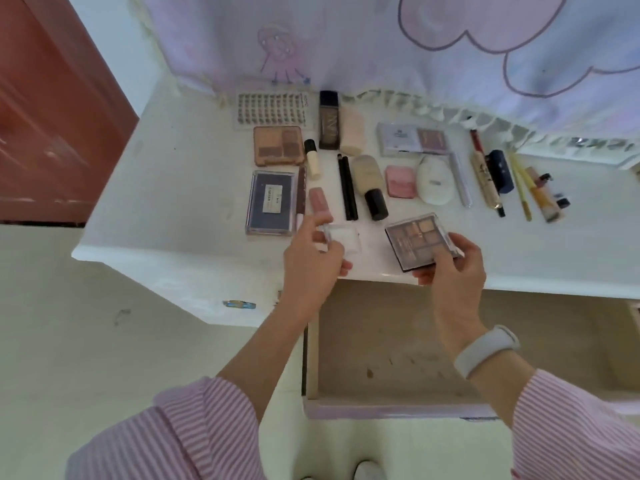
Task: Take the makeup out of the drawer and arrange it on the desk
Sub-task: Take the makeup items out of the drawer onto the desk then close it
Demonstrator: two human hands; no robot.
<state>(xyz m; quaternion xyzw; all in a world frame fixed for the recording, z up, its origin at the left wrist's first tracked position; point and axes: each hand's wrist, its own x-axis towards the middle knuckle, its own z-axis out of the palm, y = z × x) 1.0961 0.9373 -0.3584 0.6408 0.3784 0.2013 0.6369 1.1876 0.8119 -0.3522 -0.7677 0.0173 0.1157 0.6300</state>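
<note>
My left hand (313, 258) holds a small clear square compact (341, 237) just over the front edge of the white desk (180, 188). My right hand (450, 261) grips a brown eyeshadow palette (419, 239) by its near corner, tilted above the desk edge. Below both hands the wooden drawer (398, 341) is pulled open and its bottom looks bare. Several makeup items lie in rows on the desk, among them a dark blue palette (272, 202), a tan palette (277, 145), a pink tube (318, 202) and a foundation bottle (369, 185).
A pink compact (401, 181), a white puff (434, 185) and several pens and tubes (498, 178) lie to the right. A lash tray (272, 107) sits at the back by a pale printed cloth (346, 39). A red door (45, 98) stands at left.
</note>
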